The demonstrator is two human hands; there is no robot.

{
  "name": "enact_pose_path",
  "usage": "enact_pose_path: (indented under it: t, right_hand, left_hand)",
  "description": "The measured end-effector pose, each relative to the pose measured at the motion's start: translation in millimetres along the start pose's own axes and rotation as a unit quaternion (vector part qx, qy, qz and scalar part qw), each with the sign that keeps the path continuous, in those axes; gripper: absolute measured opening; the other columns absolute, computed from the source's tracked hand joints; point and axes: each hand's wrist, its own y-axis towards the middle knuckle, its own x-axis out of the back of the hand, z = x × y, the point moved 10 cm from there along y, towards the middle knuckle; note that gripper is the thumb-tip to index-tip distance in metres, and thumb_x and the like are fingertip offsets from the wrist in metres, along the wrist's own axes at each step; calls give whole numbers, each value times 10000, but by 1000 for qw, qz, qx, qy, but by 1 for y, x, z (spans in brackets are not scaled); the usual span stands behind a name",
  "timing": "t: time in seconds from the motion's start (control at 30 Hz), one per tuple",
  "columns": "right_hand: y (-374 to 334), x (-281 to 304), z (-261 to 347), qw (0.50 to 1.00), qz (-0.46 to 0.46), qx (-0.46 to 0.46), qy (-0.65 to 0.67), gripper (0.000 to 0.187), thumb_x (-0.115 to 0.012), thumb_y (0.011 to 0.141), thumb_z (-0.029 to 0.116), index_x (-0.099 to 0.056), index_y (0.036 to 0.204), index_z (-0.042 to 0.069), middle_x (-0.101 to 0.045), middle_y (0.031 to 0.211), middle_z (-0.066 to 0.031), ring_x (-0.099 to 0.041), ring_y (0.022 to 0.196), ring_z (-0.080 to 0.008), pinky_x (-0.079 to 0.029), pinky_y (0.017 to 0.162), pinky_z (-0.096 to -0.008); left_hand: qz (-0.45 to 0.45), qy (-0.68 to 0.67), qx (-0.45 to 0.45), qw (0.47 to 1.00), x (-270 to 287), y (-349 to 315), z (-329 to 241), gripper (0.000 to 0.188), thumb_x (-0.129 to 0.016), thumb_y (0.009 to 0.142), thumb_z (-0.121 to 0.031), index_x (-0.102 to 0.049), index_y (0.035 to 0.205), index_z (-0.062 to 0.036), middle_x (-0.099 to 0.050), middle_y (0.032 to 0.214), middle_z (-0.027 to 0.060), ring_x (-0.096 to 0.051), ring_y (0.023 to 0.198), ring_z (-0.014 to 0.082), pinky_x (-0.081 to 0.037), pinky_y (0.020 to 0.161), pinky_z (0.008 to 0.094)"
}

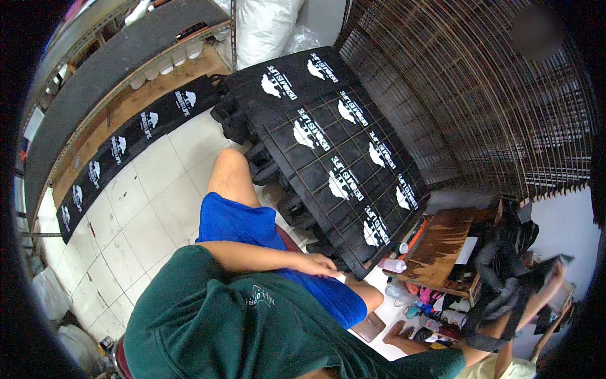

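Observation:
My left hand (323, 265) rests over my lap, fingers drawn together, with a small white thing (341, 278) at the fingertips that I cannot make out. Out to the right, my right hand (555, 278) is raised and blurred, closed on black fabric (505, 281). Loose strips of this fabric hang over my forearm. Ahead of my knees lies black cloth (278, 123) with rows of white prints. A wire grid rack (319, 218) covers much of it.
A tall stack of wire racks (467, 82) stands at the far right. Past the right knee are a worn wooden table (435, 243), a pale bottle (394, 265) and clutter. Another person's limb (404, 341) shows nearby. Printed black strips (117, 151) line the shelf (101, 95) at left.

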Motion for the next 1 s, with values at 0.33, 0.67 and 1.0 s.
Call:
enact_pose_path:
  t: [0.33, 0.67, 1.0]
  right_hand:
    - [-297, -420, 70, 886, 412, -104, 185, 596, -511, 673, 49, -405, 1249, -58, -483, 1238, -127, -446, 1143, -227, -297, 1012, -320]
    - [-370, -580, 103, 800, 486, -176, 306, 549, -412, 691, -16, -418, 1239, 13, -555, 1110, -106, -545, 984, -214, -450, 877, -336]
    - [-390, -616, -154, 886, 410, -192, 95, 680, -394, 751, -171, -246, 1382, 37, -418, 1299, -135, -433, 1160, -224, -307, 980, -295]
  left_hand:
    - [430, -558, -24, 709, -50, -78, -118, 1292, -196, 456, -950, -290, 1374, -46, -348, 1375, 190, -384, 1234, 312, -315, 998, 448]
    - [152, -614, -307, 711, 220, -111, -178, 875, -415, 804, -663, -310, 1330, 28, -344, 1368, 204, -352, 1254, 367, -338, 1001, 488]
    - [-349, -170, -137, 911, 402, -62, -95, 201, -597, 821, -34, -536, 1010, -1, -612, 916, 60, -576, 763, 130, -474, 695, 287]
